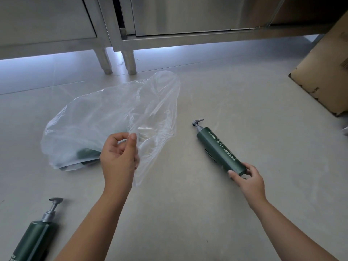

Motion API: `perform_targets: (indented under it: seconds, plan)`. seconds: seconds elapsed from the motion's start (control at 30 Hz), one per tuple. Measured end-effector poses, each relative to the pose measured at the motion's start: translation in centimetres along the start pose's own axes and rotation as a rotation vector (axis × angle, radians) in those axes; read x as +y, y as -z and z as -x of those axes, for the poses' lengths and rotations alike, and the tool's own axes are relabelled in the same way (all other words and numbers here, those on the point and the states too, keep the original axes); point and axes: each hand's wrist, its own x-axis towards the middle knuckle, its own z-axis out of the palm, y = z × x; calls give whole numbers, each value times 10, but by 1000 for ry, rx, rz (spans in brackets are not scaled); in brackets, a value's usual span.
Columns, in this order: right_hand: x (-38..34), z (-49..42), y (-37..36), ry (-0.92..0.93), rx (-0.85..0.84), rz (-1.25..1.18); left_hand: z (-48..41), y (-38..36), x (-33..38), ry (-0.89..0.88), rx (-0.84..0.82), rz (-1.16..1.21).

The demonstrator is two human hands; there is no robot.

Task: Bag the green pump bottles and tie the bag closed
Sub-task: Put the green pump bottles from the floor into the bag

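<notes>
- A pale tiled floor runs up to steel cabinets standing on short legs, with light glowing beneath them.
- A cardboard box sits at the right edge of the floor.
- A clear plastic bag lies crumpled on the floor left of centre; something dark green, seemingly a bottle, shows dimly through its lower part.
- The left hand pinches the bag's thin edge between thumb and fingertips, lifting the film up.
- The right hand grips the base of a green pump bottle, fingers curled round its bottom end.
- That bottle lies tilted on the floor, right of the bag and apart from it, its grey pump pointing away from the person.
- A second green pump bottle lies at the lower left corner, near the left forearm, untouched.
</notes>
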Motion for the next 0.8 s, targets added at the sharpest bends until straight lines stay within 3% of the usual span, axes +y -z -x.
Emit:
perform_targets:
  seconds: [0.33, 0.8]
  plan:
    - [-25, 8, 2, -51, -60, -331, -5, 7, 4, -27, 16, 40]
    - [-101, 46, -2, 250, -272, -184, -8, 12, 12, -57, 84, 73]
